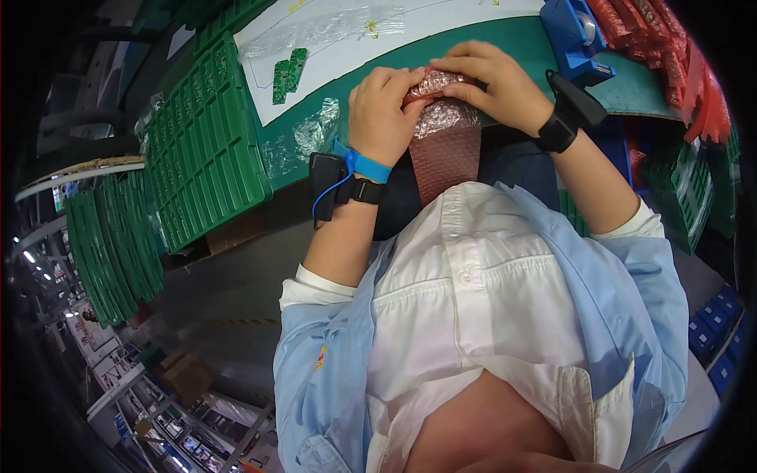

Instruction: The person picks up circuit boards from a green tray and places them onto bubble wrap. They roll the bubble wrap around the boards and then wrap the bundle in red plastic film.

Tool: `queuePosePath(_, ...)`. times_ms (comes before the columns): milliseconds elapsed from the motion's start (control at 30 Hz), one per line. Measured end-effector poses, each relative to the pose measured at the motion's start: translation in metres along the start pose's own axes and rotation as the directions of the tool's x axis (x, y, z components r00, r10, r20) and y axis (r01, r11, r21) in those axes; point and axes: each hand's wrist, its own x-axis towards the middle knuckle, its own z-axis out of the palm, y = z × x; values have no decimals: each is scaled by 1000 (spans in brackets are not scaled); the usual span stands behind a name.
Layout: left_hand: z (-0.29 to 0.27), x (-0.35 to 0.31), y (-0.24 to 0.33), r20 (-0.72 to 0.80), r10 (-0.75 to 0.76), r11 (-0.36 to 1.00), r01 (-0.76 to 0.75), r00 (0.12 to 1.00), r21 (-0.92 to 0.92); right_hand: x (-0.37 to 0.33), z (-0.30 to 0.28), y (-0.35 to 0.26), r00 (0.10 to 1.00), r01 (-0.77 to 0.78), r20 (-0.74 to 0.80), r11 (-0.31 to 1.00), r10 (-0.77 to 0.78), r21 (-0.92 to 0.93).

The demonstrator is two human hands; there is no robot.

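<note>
Bag: I see the pink bubble-wrap bag [443,134] at the bench edge, long axis running toward me.
Hands: left hand [384,114] and right hand [493,83] both pinch its top.
Surface: green mat [520,39], green trays [205,150] to the left.

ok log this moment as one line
left hand: grips pink bubble-wrap bag | right hand: pinches bag top | nearby: blue tape dispenser, green trays, green circuit boards

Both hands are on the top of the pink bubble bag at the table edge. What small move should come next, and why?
Probably press the folded top flat. Both the left hand and right hand pinch the crumpled upper end of the pink bubble bag, whose lower part hangs straight over the green table edge. The blue tape dispenser stands near the right hand.
</note>
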Motion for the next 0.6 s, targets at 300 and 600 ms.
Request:
queuePosePath(300, -1, -1, -4, -12, 60, 995, -59, 998, 78, -11, -14, 7, 918, -396, 164, 852, 361, 342)
queuePosePath(600, -8, 2, -9, -8, 51, 999, -51, 999, -8, 1, 6, -3, 970, -240, 74, 950, 230, 199)
